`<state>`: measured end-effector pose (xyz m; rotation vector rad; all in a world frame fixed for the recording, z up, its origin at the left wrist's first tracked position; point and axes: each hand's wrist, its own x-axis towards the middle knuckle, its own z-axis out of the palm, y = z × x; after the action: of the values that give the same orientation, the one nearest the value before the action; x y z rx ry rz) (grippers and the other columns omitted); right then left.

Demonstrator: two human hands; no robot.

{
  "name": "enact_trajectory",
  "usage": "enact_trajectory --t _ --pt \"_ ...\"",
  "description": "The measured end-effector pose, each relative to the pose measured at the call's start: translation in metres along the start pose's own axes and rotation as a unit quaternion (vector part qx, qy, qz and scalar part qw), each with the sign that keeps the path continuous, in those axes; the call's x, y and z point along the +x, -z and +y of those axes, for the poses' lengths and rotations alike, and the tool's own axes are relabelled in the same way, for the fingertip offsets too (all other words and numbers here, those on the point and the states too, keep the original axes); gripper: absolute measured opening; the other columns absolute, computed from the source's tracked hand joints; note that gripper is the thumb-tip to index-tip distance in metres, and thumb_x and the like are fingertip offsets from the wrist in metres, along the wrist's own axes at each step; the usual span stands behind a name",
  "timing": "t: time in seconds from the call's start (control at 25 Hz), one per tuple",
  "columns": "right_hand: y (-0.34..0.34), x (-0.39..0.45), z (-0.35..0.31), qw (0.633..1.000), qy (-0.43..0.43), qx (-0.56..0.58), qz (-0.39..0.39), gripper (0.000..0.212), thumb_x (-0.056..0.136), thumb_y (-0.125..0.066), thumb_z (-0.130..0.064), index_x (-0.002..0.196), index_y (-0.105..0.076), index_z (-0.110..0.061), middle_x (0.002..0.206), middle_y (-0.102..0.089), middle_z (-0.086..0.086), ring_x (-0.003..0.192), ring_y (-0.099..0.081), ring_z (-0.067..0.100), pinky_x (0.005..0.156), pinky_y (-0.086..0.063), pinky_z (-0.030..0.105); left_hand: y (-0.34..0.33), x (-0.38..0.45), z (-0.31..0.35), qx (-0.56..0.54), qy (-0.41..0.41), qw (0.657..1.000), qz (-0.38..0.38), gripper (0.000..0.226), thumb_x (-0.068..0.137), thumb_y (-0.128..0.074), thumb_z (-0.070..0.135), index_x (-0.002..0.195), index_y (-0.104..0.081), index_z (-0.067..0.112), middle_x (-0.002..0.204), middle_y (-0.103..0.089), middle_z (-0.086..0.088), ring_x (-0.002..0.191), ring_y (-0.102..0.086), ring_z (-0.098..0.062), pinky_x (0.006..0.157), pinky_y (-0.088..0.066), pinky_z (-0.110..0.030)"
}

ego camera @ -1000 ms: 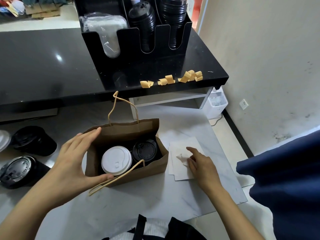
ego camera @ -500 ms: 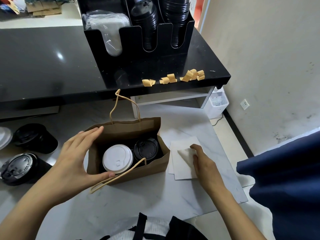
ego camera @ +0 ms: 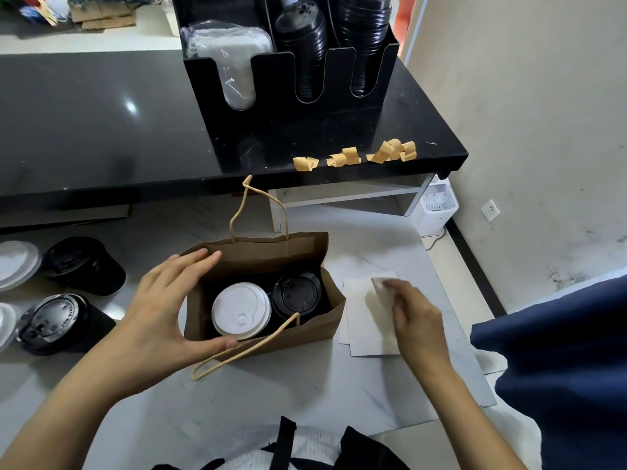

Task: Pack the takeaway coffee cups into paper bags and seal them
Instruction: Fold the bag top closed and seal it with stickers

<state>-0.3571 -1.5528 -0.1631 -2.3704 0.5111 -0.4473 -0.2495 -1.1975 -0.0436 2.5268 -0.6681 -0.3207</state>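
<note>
An open brown paper bag [ego camera: 261, 252] stands on the white marble counter [ego camera: 237, 395]. Inside it sit a cup with a white lid [ego camera: 241, 311] and a cup with a black lid [ego camera: 298, 294]. My left hand [ego camera: 159, 310] holds the bag's left end, fingers on the far wall and thumb on the near wall. To the right of the bag lies a small stack of white napkins [ego camera: 359, 320]. My right hand [ego camera: 415, 318] pinches the top napkin [ego camera: 381, 290] and lifts its far corner.
Black-lidded cups [ego camera: 64, 322] [ego camera: 84, 264] and white lids [ego camera: 17, 262] lie at the left. On the black upper counter [ego camera: 101, 130] behind stand a lid and cup organizer [ego camera: 288, 96] and curled brown paper strips [ego camera: 353, 156]. A blue cloth [ego camera: 556, 368] is at the right.
My right hand went from pressing on the napkin stack to pinching the top napkin and peeling its corner up. My left hand stays on the bag.
</note>
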Motion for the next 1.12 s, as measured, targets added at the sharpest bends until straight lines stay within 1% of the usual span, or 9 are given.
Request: enact_trajectory --t 0.16,0.28,0.4,0.52,0.6,0.72,0.84,0.96,1.12 --pt "0.026 0.019 -0.051 0.987 -0.065 0.144 0.035 0.031 0.101 -0.059 -0.017 0.129 -0.052 -0.028 0.088 -0.072 -0.006 0.076 -0.064 0.007 0.063 -0.046 0.014 0.000 0.001 0.001 0.003 -0.006 1.000 0.002 0.116 0.053 -0.065 0.087 0.154 -0.021 0.050 0.158 -0.015 0.033 0.150 -0.004 -0.001 0.116 -0.016 -0.030" --pt "0.041 0.032 -0.099 0.973 0.004 0.223 0.060 0.009 0.098 -0.066 -0.018 0.106 -0.069 -0.021 0.091 -0.073 -0.010 0.084 -0.068 0.008 0.070 -0.052 0.018 0.000 0.000 0.002 0.000 0.000 1.000 0.001 0.118 0.056 -0.076 0.080 0.155 -0.020 0.049 0.160 -0.015 0.030 0.151 -0.004 -0.004 0.120 -0.014 -0.032" --pt "0.046 0.036 -0.146 0.961 0.136 0.230 0.070 0.010 0.094 -0.071 -0.012 0.103 -0.076 -0.014 0.097 -0.071 -0.003 0.095 -0.067 0.014 0.079 -0.053 0.023 -0.001 -0.001 0.001 -0.001 -0.005 1.000 0.006 0.116 0.058 -0.078 0.075 0.155 -0.020 0.048 0.159 -0.015 0.031 0.151 -0.004 -0.002 0.120 -0.012 -0.029" --pt "0.035 0.038 -0.178 0.944 0.276 0.179 0.033 0.011 0.092 -0.073 -0.007 0.100 -0.079 -0.011 0.094 -0.070 0.003 0.090 -0.067 0.020 0.078 -0.052 0.031 -0.003 -0.001 -0.001 -0.011 -0.008 1.000 0.011 0.117 0.059 -0.080 0.071 0.156 -0.020 0.048 0.158 -0.017 0.031 0.150 -0.005 -0.001 0.118 -0.011 -0.026" --pt "0.015 0.043 -0.186 0.925 0.372 0.072 -0.013 0.011 0.089 -0.069 -0.015 0.093 -0.079 -0.018 0.086 -0.070 -0.001 0.080 -0.066 0.024 0.069 -0.052 0.036 -0.004 -0.002 -0.002 -0.018 -0.010 1.000 0.015 0.116 0.058 -0.077 0.073 0.156 -0.020 0.047 0.158 -0.018 0.032 0.150 -0.006 -0.002 0.118 -0.013 -0.025" --pt "-0.014 0.054 -0.190 0.878 0.457 -0.080 -0.121 0.010 0.077 -0.079 -0.016 0.081 -0.079 -0.025 0.073 -0.067 -0.004 0.065 -0.064 0.025 0.055 -0.047 0.031 -0.005 -0.002 -0.004 -0.026 -0.006 0.999 0.020 0.115 0.056 -0.070 0.077 0.156 -0.021 0.047 0.157 -0.019 0.030 0.151 -0.007 -0.003 0.118 -0.014 -0.025" --pt "-0.024 0.061 -0.199 0.845 0.446 -0.165 -0.246 0.014 0.090 -0.070 -0.017 0.097 -0.080 -0.026 0.089 -0.070 -0.001 0.080 -0.067 0.027 0.062 -0.039 0.031 -0.005 -0.001 -0.004 -0.023 -0.004 1.000 0.017 0.116 0.056 -0.070 0.078 0.156 -0.020 0.046 0.158 -0.018 0.030 0.151 -0.006 -0.003 0.119 -0.013 -0.026" --pt "-0.029 0.060 -0.206 0.825 0.405 -0.248 -0.305 0.024 0.100 -0.055 -0.022 0.114 -0.073 -0.030 0.109 -0.069 -0.002 0.100 -0.064 0.026 0.070 -0.034 0.030 -0.005 -0.001 -0.003 -0.024 0.000 1.000 0.014 0.116 0.056 -0.070 0.078 0.156 -0.018 0.048 0.158 -0.016 0.033 0.151 -0.004 -0.002 0.119 -0.014 -0.028" --pt "-0.034 0.055 -0.204 0.802 0.355 -0.300 -0.374 0.018 0.093 -0.061 -0.019 0.108 -0.071 -0.024 0.100 -0.070 0.004 0.090 -0.064 0.031 0.065 -0.036 0.032 -0.004 0.000 -0.001 -0.022 0.003 1.000 0.009 0.117 0.056 -0.069 0.078 0.156 -0.016 0.048 0.158 -0.014 0.033 0.151 -0.001 0.000 0.120 -0.015 -0.028"
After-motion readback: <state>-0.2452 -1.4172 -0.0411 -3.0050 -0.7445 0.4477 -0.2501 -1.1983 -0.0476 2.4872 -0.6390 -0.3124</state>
